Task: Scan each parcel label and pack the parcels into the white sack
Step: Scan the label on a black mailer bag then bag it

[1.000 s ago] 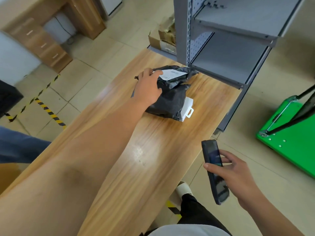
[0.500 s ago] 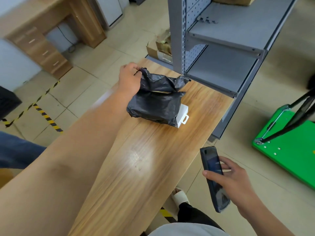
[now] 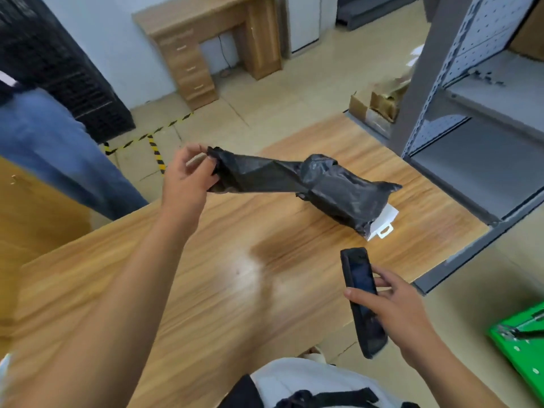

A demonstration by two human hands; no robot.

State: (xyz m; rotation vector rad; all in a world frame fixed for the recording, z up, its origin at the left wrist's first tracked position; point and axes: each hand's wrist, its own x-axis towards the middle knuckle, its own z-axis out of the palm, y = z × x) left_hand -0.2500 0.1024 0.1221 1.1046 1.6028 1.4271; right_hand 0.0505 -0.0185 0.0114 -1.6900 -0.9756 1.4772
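Note:
A black plastic parcel (image 3: 338, 187) lies on the wooden table (image 3: 206, 290), stretched out toward the left. My left hand (image 3: 188, 178) pinches its loose left end above the table's far edge. A white box with a hang tab (image 3: 382, 225) sticks out from under the parcel's right end. The parcel's label is hidden. My right hand (image 3: 403, 313) holds a black handheld scanner (image 3: 360, 298) over the table's near right corner, apart from the parcel. No white sack is in view.
A grey metal shelf unit (image 3: 471, 113) stands right of the table. Cardboard boxes (image 3: 376, 104) sit on the floor beyond it. A green trolley (image 3: 521, 346) is at lower right. A person's jeans-clad leg (image 3: 59, 151) stands left. A wooden desk (image 3: 206, 48) is behind.
My left hand has pulled the parcel's loose end left and toward me, stretching the bag out. The head view has swung left. My right hand with the scanner has moved over the table corner.

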